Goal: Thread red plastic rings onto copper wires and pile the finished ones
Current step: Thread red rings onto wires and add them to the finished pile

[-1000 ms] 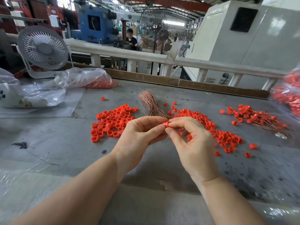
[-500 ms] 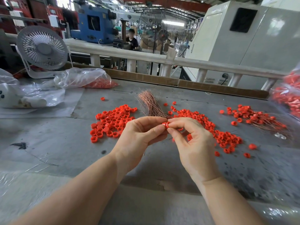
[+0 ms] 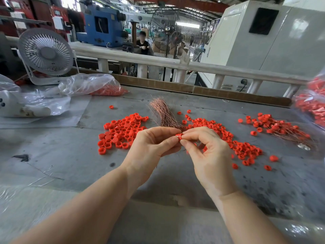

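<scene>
Pinching one red ring between fingers of left hand and right hand, no legible writing

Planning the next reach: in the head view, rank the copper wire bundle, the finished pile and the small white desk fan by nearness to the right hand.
1. Copper wire bundle, just beyond the right hand.
2. Finished pile, off to the right.
3. White desk fan, far left at the back.
</scene>
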The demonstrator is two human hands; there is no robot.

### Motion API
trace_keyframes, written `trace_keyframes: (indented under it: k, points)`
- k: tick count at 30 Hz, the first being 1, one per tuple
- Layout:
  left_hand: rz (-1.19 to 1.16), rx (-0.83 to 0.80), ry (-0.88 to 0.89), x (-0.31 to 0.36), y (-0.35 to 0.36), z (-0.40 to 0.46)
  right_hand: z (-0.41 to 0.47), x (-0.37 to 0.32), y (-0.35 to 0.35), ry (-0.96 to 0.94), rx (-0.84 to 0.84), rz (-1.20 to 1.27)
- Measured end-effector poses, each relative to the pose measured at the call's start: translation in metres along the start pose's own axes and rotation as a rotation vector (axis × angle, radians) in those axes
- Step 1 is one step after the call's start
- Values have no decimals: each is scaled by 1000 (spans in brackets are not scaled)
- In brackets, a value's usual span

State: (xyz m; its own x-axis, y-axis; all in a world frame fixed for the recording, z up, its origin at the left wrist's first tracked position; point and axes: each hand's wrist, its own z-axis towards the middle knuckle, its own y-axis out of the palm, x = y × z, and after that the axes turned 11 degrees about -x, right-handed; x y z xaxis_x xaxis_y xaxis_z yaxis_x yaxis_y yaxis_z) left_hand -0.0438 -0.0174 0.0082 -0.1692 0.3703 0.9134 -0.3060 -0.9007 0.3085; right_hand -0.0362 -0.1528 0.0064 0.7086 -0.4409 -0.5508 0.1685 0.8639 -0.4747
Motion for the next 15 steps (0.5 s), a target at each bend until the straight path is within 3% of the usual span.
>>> trace_keyframes:
  k: [15]
  points:
    - [74,-37,-13,0,0,0,0,1,-1,71,-5,-15]
